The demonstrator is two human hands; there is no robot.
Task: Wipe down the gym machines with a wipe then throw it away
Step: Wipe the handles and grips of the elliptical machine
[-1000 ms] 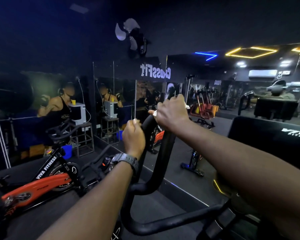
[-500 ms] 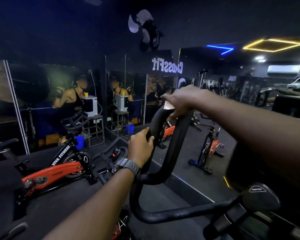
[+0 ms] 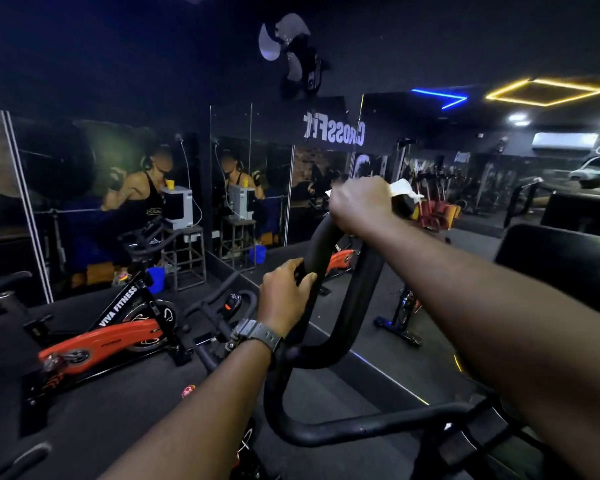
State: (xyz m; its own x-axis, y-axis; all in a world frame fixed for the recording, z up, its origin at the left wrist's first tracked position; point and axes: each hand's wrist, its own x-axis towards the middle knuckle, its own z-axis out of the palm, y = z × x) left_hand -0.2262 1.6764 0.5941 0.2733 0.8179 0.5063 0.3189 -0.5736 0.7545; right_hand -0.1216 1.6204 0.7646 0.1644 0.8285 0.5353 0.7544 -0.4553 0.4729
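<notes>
From the head camera I see a black looped handlebar of a gym bike right in front of me. I use it as my landmark.

Containers first: far to the left of the handlebar, a small blue bucket sits on the floor by the mirror wall. I cannot tell what is in it. A yellow cup stands on top of a white box machine behind it, and I cannot see inside the cup.

The wipe is white and crumpled. It is at the very top of the handlebar loop, pressed onto the bar. A corner of it sticks out to the right of my right hand. That hand is curled over the top of the loop, and its fingers hold the wipe against the bar.

My left hand is lower, on the left side of the loop. Its fingers wrap around the bar and grip it. A grey watch is on that wrist.

To the left of the handlebar stands an orange and black spin bike on the dark floor.
</notes>
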